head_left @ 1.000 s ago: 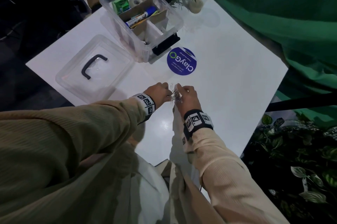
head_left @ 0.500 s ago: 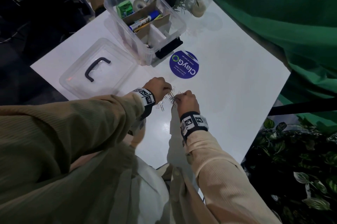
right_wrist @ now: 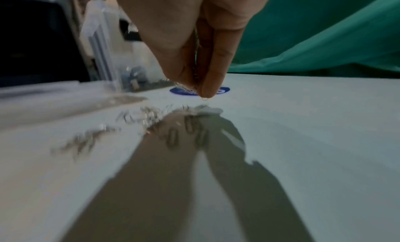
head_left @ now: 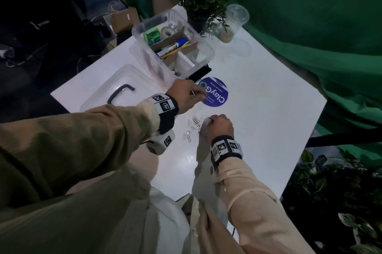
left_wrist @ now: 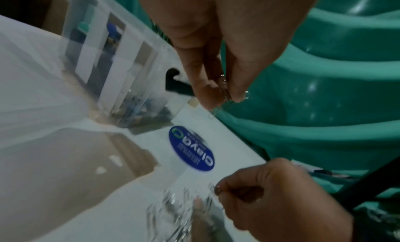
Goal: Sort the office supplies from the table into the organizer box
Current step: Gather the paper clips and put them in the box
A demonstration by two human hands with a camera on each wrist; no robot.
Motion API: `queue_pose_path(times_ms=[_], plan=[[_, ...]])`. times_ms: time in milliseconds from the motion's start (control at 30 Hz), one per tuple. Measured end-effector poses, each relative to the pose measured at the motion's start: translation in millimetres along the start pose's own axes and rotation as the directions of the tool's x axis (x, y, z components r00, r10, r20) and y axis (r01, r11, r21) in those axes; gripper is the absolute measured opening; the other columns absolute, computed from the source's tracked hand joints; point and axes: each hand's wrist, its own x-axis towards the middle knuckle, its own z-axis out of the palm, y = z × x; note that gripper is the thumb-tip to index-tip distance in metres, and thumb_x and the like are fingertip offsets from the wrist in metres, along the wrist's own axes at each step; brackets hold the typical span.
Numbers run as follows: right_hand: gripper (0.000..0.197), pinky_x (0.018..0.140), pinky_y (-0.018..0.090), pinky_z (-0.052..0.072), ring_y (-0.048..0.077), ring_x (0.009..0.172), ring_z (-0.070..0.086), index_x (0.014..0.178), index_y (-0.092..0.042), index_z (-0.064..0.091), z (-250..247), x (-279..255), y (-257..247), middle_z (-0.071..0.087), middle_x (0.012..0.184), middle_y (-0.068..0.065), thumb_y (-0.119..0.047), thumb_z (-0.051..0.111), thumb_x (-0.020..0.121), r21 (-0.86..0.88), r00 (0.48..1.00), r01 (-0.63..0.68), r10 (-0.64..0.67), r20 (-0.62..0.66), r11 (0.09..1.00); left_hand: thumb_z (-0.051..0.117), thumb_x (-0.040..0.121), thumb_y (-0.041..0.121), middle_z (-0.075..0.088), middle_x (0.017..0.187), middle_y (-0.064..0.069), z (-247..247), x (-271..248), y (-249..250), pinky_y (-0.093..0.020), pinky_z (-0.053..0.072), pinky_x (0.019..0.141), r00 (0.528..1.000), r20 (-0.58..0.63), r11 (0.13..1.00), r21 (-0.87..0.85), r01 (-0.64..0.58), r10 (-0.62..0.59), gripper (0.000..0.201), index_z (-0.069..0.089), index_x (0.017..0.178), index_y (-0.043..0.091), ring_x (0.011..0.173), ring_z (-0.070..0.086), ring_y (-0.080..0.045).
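Setting: a white worktop [head_left: 258,109] in dim light, green cloth draped behind it and leafy plants at its far and right edges.
Paper clips: a loose scatter of silver paper clips [head_left: 194,124] lies on the worktop near the front middle — between the two hands, well short of the box.
Right hand: the right hand [head_left: 220,127] sits low at the right edge of the scatter; its grip is narrow, fingertips [right_wrist: 207,86] pinched on a few clips that hang just above the surface.
Left hand: the left hand [head_left: 185,95] is raised between the scatter and the box, over the near edge of the sticker; its grip is narrow too — thumb and fingers [left_wrist: 203,91] pinch a small bunch of clips.
Organizer box: the clear organizer box [head_left: 171,47] stands open at the far left, split by cardboard dividers; a green item and a tape roll sit in the far compartment, a blue-capped marker and pencils in the middle one.
Lid: the clear lid [head_left: 122,90] with a dark handle lies flat just left of the box.
Sticker: a round blue sticker [head_left: 215,94] lies just in front of the box.
Cup: a clear plastic cup [head_left: 232,24] stands at the far corner beside a potted plant.
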Motion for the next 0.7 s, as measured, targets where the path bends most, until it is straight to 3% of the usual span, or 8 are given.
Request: queue_pose_path(times_ms=[133, 233, 333, 467, 567, 633, 700], plan=[[0.023, 0.072, 0.03, 0.047, 0.033, 0.091, 0.064, 0.097, -0.01, 0.074, -22, 12, -10, 0.07, 0.097, 0.015, -0.011, 0.052, 0.088, 0.223, 0.986, -0.11, 0.134, -0.096, 0.969, 0.064, 0.087, 0.027, 0.072, 0.099, -0.006, -33, 30, 11, -0.027, 0.051, 0.082, 0.999, -0.054, 1.0, -0.008, -0.002, 0.001, 0.02, 0.074, 0.102, 0.019, 0.087, 0.063, -0.018], [0.023, 0.082, 0.022, 0.046, 0.026, 0.096, 0.066, 0.099, -0.014, 0.076, -47, 24, -23, 0.074, 0.1, 0.009, -0.014, 0.056, 0.088, 0.394, 0.969, -0.146, 0.212, -0.129, 0.908, 0.063, 0.088, 0.028, 0.072, 0.098, -0.004, -51, 63, 12, -0.025, 0.05, 0.083, 0.995, -0.088, 0.999, -0.007, 0.037, -0.037, 0.019, 0.073, 0.102, 0.021, 0.091, 0.065, -0.02], [0.023, 0.088, 0.02, 0.044, 0.025, 0.104, 0.062, 0.098, -0.014, 0.076, -69, 40, -43, 0.074, 0.101, 0.006, -0.019, 0.056, 0.089, 0.481, 0.953, -0.141, 0.25, -0.169, 0.865, 0.061, 0.09, 0.027, 0.072, 0.104, -0.001, -64, 95, 11, -0.014, 0.041, 0.082, 0.996, -0.051, 0.996, 0.05, 0.074, -0.071, 0.023, 0.072, 0.108, 0.018, 0.099, 0.065, -0.016], [0.018, 0.089, 0.011, 0.044, 0.019, 0.096, 0.068, 0.09, -0.014, 0.078, -94, 65, -66, 0.076, 0.092, 0.004, -0.02, 0.062, 0.085, 0.608, 0.931, -0.157, 0.323, -0.173, 0.778, 0.06, 0.089, 0.025, 0.07, 0.113, -0.001, -72, 123, 2, -0.022, 0.04, 0.098, 0.993, 0.081, 0.978, 0.199, 0.068, -0.086, 0.023, 0.072, 0.107, 0.018, 0.107, 0.063, -0.018], [0.013, 0.085, 0.028, 0.056, 0.022, 0.083, 0.071, 0.081, -0.016, 0.079, -104, 88, -81, 0.076, 0.078, 0.004, -0.02, 0.066, 0.078, 0.706, 0.909, -0.165, 0.384, -0.163, 0.688, 0.059, 0.088, 0.025, 0.068, 0.12, 0.001, -73, 130, -7, -0.034, 0.033, 0.111, 0.97, 0.209, 0.944, 0.327, 0.053, -0.127, 0.024, 0.07, 0.11, 0.023, 0.112, 0.06, -0.02], [0.011, 0.08, 0.032, 0.059, 0.024, 0.077, 0.072, 0.076, -0.016, 0.078, -105, 102, -90, 0.075, 0.072, 0.005, -0.019, 0.068, 0.076, 0.733, 0.904, -0.173, 0.402, -0.147, 0.658, 0.056, 0.09, 0.023, 0.064, 0.126, 0.001, -78, 129, -9, -0.038, 0.024, 0.117, 0.964, 0.237, 0.927, 0.375, 0.023, -0.12, 0.028, 0.068, 0.115, 0.025, 0.119, 0.055, -0.023], [0.008, 0.08, 0.035, 0.059, 0.026, 0.076, 0.072, 0.074, -0.015, 0.078, -101, 117, -97, 0.074, 0.072, 0.007, -0.019, 0.071, 0.075, 0.733, 0.911, -0.174, 0.391, -0.134, 0.657, 0.05, 0.091, 0.013, 0.063, 0.126, -0.003, -81, 127, -14, -0.037, 0.028, 0.115, 0.964, 0.249, 0.928, 0.373, -0.012, -0.088, 0.032, 0.067, 0.117, 0.021, 0.12, 0.054, -0.027]])
